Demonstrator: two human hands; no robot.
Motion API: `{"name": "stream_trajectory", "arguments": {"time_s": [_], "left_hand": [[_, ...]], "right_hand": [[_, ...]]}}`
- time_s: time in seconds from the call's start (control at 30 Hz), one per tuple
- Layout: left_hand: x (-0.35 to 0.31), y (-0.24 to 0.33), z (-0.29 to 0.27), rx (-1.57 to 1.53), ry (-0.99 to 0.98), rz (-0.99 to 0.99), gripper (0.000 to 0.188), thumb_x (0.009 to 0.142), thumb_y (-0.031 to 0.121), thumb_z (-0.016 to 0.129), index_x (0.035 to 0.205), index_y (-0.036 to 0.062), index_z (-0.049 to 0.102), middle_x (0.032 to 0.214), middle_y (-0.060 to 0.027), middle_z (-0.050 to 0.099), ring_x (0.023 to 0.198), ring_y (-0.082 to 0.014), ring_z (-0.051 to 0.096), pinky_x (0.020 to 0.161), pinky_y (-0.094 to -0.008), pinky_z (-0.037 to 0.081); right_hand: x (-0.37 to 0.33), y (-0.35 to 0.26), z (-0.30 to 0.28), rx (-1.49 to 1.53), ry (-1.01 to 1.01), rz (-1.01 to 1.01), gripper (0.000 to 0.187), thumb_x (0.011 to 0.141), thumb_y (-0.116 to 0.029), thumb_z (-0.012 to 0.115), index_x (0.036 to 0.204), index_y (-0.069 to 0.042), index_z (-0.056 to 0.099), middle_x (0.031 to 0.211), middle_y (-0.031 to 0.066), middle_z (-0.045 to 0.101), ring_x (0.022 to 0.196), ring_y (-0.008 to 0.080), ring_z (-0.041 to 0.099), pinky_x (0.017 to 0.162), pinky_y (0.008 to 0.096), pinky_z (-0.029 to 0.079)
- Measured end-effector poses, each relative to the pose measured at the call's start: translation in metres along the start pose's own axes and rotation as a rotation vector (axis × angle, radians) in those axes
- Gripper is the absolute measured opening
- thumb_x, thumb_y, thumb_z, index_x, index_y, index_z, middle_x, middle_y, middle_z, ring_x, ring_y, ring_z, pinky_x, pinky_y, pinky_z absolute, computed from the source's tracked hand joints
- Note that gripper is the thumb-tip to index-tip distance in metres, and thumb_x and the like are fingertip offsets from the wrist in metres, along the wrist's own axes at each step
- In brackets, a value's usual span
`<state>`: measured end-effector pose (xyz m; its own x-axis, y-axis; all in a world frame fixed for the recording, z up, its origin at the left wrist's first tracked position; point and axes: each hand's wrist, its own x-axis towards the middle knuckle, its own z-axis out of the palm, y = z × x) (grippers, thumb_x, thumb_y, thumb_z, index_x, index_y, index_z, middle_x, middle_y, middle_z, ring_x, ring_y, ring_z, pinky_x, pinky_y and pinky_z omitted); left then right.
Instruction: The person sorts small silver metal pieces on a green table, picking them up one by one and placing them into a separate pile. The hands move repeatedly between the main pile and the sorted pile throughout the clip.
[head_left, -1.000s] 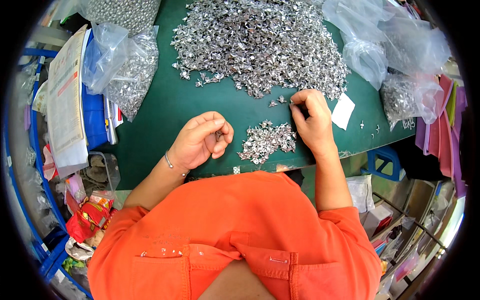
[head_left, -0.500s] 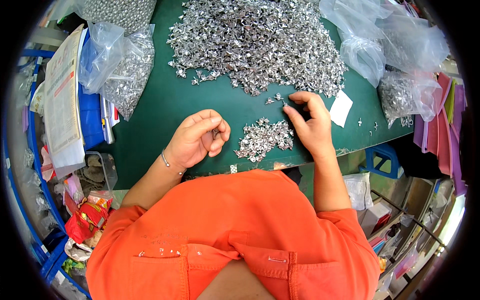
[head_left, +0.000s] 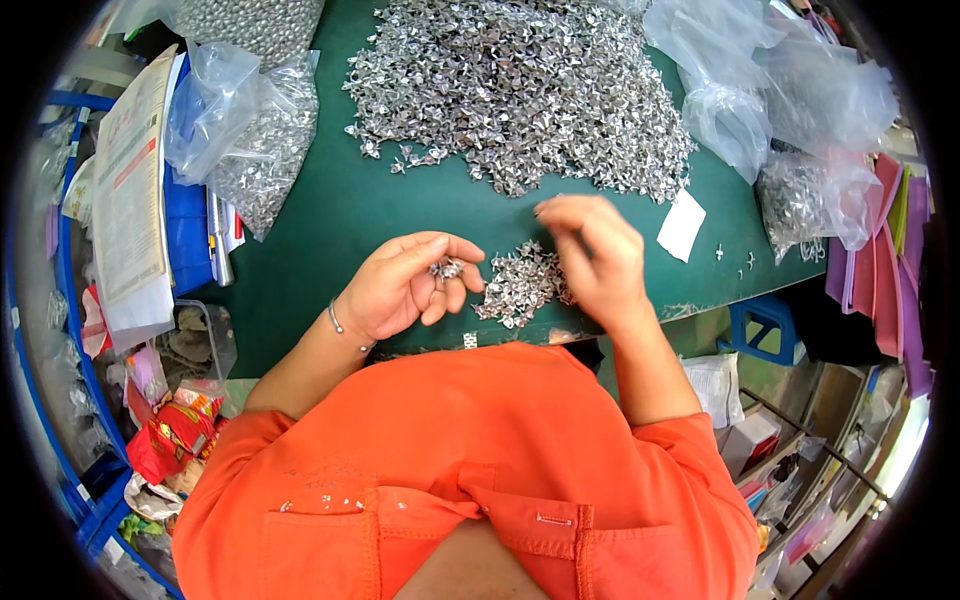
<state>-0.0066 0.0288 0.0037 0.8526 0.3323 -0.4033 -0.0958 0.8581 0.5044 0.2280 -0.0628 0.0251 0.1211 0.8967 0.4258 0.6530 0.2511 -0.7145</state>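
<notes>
Green-topped work table (head_left: 330,230), seen from above, with cluttered blue shelving at its left edge. Item one: left hand (head_left: 405,285), palm turned up and fingers curled loosely, cupping a few small shiny silver metal pieces (head_left: 446,268) against the fingertips; thin silver bracelet (head_left: 338,322) at the wrist. Item two: right hand (head_left: 595,255), blurred, fingers bent together above the table; whether it pinches anything cannot be told. Item three: small heap of the same silver pieces (head_left: 520,285), lying on the table between the two hands, just beside the right one. Item four: large spread pile of silver pieces (head_left: 520,90), farther back, covering the middle of the table. Item five: clear plastic bag partly filled with silver pieces (head_left: 255,150), at the left. Item six: crumpled clear plastic bags (head_left: 790,110), at the right, one holding more pieces. Item seven: small white paper slip (head_left: 681,226), beside the right hand. Item eight: orange shirt (head_left: 460,470) of the person, filling the lower view.
</notes>
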Motion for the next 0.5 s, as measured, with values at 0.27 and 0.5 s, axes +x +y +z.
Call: {"name": "stream_trajectory", "arguments": {"time_s": [0.27, 0.5], "left_hand": [[0.002, -0.006, -0.009, -0.048, -0.047, 0.053, 0.031, 0.106, 0.019, 0.042, 0.112, -0.005, 0.061, 0.092, -0.0148, 0.065, 0.064, -0.0125, 0.054, 0.049, -0.025, 0.044], [0.003, -0.006, -0.008, -0.047, -0.048, 0.053, 0.029, 0.106, 0.018, 0.043, 0.112, -0.0044, 0.061, 0.092, -0.0148, 0.065, 0.065, -0.0125, 0.053, 0.049, -0.025, 0.044]], "right_hand": [[-0.001, 0.028, -0.015, -0.105, 0.002, 0.224, 0.012, 0.088, 0.004, 0.064, 0.099, 0.0, 0.067, 0.092, 0.015, 0.069, 0.083, 0.0303, 0.069, 0.074, 0.0347, 0.055], [-0.002, 0.033, -0.013, -0.181, -0.01, 0.096, 0.015, 0.081, 0.007, 0.068, 0.094, -0.002, 0.068, 0.088, 0.0116, 0.069, 0.084, 0.0287, 0.067, 0.073, 0.0358, 0.054]]}}
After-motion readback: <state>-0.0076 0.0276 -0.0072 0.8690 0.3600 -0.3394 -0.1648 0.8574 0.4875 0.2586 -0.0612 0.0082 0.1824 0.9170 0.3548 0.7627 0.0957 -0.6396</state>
